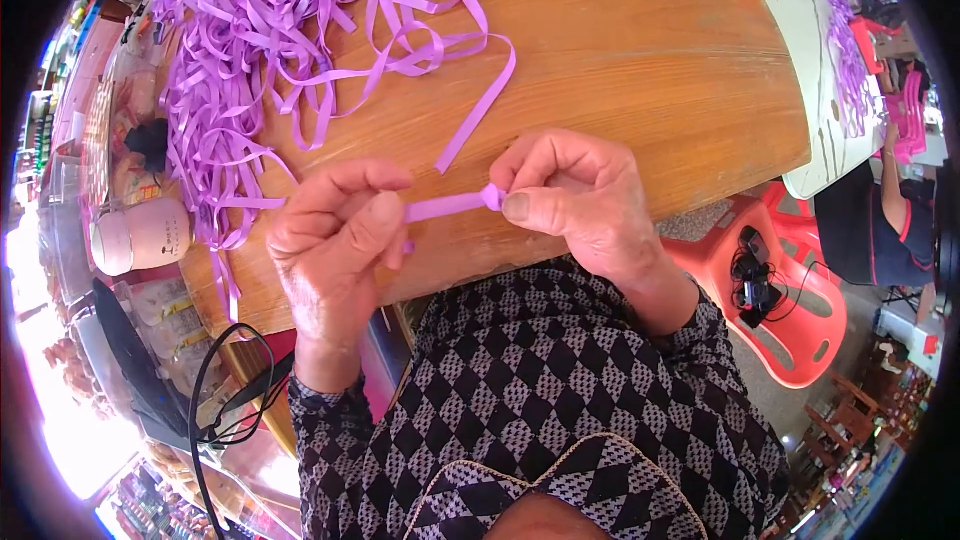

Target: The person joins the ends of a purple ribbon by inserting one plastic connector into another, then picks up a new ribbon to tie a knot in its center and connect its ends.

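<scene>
A short stretch of purple ribbon runs level between my two hands, over the near edge of the wooden table. Thumb and fingers of my left hand pinch its left end. At its right end sits a small folded loop or knot, which my right hand pinches between thumb and forefinger. A large tangled heap of purple ribbon covers the table's far left, and one loose strand trails down to just above my hands.
The wooden table spreads ahead of me. Left of it are a pink-white jar and black cables. A red plastic stool with black devices on it stands at right. Beyond, a person sits by a pale table bearing more purple ribbon.
</scene>
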Action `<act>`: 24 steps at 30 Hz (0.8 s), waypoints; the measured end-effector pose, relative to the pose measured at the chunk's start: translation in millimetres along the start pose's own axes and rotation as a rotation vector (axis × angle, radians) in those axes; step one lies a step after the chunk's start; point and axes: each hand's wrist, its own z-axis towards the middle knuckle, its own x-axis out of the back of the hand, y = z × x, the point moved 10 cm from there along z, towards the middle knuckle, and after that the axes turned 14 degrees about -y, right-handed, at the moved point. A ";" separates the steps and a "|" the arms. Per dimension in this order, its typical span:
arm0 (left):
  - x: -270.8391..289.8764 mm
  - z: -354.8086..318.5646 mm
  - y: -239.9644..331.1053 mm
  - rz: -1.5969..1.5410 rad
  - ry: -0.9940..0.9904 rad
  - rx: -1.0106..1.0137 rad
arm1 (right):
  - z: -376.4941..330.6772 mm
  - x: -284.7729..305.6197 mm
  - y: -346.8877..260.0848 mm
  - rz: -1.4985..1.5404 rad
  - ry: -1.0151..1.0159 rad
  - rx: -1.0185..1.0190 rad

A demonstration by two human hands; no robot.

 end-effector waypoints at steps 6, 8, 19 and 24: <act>-19.7 -4.0 26.5 1.089 -0.171 -0.148 | -0.6 -9.8 -8.7 -0.248 -0.020 0.001; -38.7 -0.5 35.5 1.160 -0.198 -0.174 | 2.8 -17.9 -20.9 -0.474 -0.065 0.128; -35.7 2.0 -41.3 -0.025 -0.238 0.305 | -11.9 -55.7 -69.8 -1.191 -0.099 0.559; -26.1 0.4 -48.4 0.000 -0.118 0.371 | -16.7 -47.9 -78.9 -1.219 -0.012 0.576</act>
